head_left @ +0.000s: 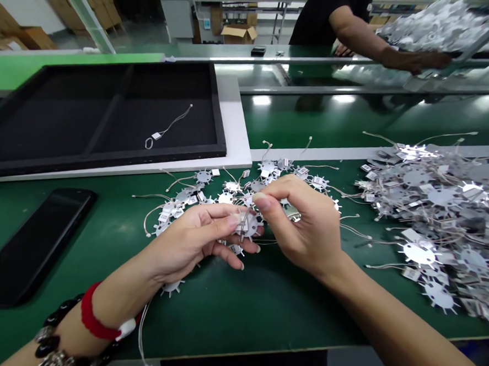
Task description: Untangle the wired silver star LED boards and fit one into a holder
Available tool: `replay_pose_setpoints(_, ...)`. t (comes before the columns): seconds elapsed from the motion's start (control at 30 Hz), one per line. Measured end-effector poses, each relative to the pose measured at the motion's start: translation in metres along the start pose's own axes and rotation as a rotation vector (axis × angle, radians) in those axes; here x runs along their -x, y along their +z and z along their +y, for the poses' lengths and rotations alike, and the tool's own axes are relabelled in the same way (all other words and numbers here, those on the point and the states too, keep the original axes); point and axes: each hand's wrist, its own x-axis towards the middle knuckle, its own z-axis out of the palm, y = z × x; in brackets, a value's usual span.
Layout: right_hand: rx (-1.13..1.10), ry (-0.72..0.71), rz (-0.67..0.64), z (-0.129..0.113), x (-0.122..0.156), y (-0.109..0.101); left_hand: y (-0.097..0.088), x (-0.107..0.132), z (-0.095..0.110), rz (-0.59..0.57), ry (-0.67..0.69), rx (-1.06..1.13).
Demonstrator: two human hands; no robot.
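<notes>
My left hand [208,233] holds a silvery metal disc with tabs around its rim [250,226], thumb on top and fingers beneath. A white label block and thin pale wires lie across this disc. Just above it my right hand [304,222] is closed in a pinch, thumb against forefinger, where the wires [245,217] run up to the fingertips. Behind both hands spreads a loose group of similar tabbed discs [203,176] with wires and white labels. Another disc [172,288] lies under my left wrist, partly covered.
A big pile of wired discs [442,195] covers the right side of the green table [261,322]. At left lie a black phone [34,242] and a black-framed panel [79,106] bearing one loose wire lead [156,136]. Across the bench a co-worker's arm [369,41] reaches beside white parts [440,24].
</notes>
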Motion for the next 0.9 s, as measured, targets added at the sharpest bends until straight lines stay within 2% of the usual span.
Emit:
replay_pose_setpoints(0.2, -0.103, -0.210, 0.005, 0.0036, 0.0001, 0.0001, 0.0009, -0.0004, 0.0004, 0.154, 0.086, -0.045)
replay_pose_setpoints(0.3, -0.124, -0.233, -0.007, 0.0030, -0.0003, 0.0003, 0.0013, -0.0006, -0.0004, 0.175, 0.142, -0.092)
replay_pose_setpoints(0.47, -0.036, -0.068, 0.032, 0.0025, -0.0015, -0.0004, 0.0002, 0.0012, -0.0023, 0.146, 0.145, -0.193)
replay_pose_setpoints(0.6, -0.019, 0.033, -0.004, 0.0035, -0.0018, -0.0003, 0.0001, 0.0030, -0.0030, 0.098, 0.104, -0.270)
replay_pose_setpoints(0.9, -0.100, 0.222, -0.086, 0.0039, -0.0032, 0.0003, -0.0007, 0.0039, -0.0025, 0.084, 0.083, -0.294)
